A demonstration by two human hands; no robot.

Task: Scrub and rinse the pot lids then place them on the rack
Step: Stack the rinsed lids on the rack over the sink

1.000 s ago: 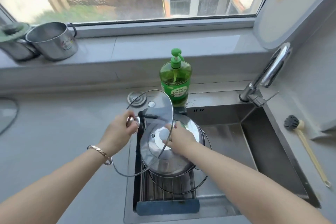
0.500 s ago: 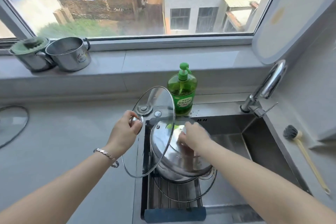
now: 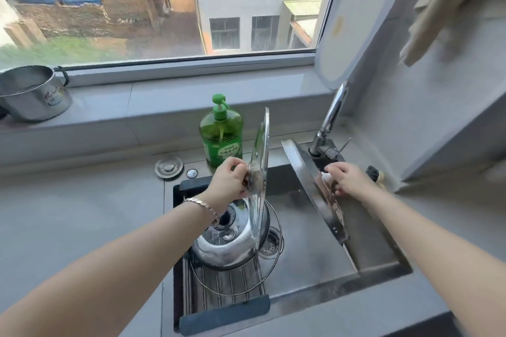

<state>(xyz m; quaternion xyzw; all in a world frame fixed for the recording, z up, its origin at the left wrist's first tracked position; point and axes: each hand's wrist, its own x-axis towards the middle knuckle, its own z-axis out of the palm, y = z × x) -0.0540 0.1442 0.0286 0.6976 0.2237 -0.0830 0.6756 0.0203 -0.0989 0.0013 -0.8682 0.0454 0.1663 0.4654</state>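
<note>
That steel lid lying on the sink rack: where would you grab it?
Probably by the black knob at its centre, coming from above. The steel lid lies dome up on the rack, so the knob sticks up, while its smooth rim lies low and offers little hold.

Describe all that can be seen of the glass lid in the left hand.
The glass lid is round, of clear glass with a thin metal rim. It stands almost upright, edge toward the camera, over the rack in the sink. The left hand grips the knob at its centre. Whether its lower edge touches what lies on the rack cannot be told. A green bottle stands behind it.
</note>
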